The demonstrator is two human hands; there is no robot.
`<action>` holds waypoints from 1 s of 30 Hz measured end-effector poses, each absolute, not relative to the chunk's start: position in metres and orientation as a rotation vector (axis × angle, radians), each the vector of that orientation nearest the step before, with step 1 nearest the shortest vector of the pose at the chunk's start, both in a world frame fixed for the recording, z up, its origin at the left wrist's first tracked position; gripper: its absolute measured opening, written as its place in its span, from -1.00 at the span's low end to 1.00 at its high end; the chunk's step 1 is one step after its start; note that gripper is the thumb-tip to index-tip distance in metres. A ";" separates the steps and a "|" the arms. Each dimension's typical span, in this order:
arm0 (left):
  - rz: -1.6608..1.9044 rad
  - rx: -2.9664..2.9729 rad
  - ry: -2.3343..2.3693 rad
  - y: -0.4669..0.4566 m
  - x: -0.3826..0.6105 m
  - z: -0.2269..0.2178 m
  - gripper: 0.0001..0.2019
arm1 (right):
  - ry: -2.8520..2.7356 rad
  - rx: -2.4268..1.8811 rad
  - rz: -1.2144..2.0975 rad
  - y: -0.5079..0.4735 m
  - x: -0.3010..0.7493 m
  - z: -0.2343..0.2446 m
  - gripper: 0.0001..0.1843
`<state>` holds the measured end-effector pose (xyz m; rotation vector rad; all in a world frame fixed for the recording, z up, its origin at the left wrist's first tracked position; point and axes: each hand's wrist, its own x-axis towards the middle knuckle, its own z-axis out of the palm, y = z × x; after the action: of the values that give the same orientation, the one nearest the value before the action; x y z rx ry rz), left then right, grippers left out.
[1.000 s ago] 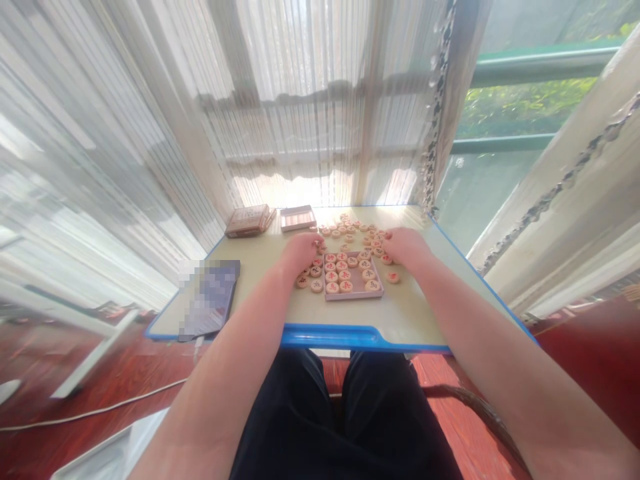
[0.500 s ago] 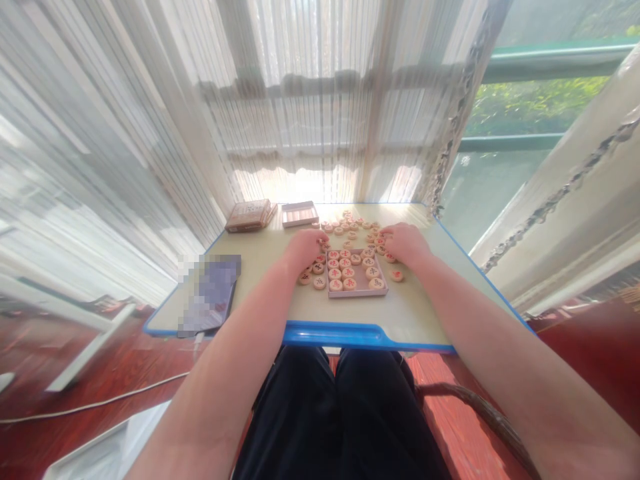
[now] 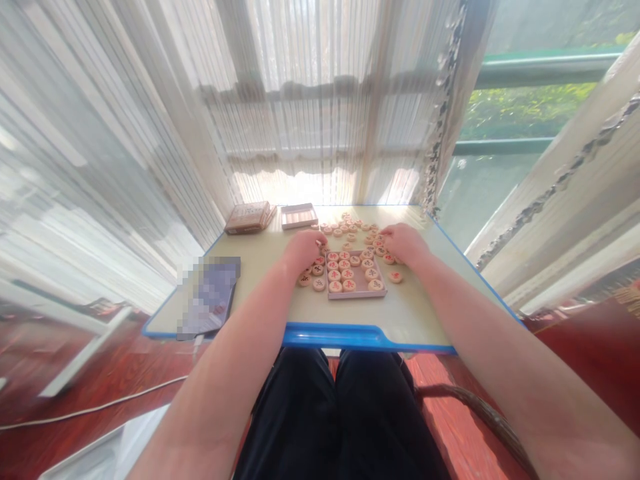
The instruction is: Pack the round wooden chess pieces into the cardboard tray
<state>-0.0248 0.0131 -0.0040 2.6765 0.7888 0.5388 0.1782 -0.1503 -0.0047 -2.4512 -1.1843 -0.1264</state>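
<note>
An open shallow box (image 3: pixel 357 296) stands mid-table with Chinese chess pieces (image 3: pixel 348 274) laid in rows, red and dark characters facing up; a gap shows in its lower middle. My left hand (image 3: pixel 303 251) is at the box's upper left corner, thumb and fingers closed on a chess piece (image 3: pixel 320 243) seen on edge. Loose pieces (image 3: pixel 319 285) lie beside and below it. Right of the box, my right hand (image 3: pixel 405 243) rests over a cluster of pieces (image 3: pixel 380 251), fingers curled together; what they hold, if anything, is hidden. One red piece (image 3: pixel 395 277) lies apart below it.
More pieces (image 3: pixel 349 223) are scattered at the back. An empty-looking box lid (image 3: pixel 299 217) and stacked flat boxes (image 3: pixel 249 217) stand back left. A blurred-out tablet or phone (image 3: pixel 213 293) with a cable lies left. Blue edging (image 3: pixel 333 333) borders the table; curtains (image 3: pixel 320 127) hang behind.
The view has shifted slightly. Both hands stay at nearly the same places, with only small finger movements; the pieces in the box look unchanged.
</note>
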 end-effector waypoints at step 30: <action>-0.122 2.424 0.863 0.000 -0.057 0.042 -0.35 | -1.389 -2.285 -0.205 -0.148 0.169 -0.005 -0.66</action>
<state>-0.0566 0.0003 0.0419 2.4243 0.8626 -0.1217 0.1694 -0.1482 -0.0051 -2.2848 -1.3887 -0.2054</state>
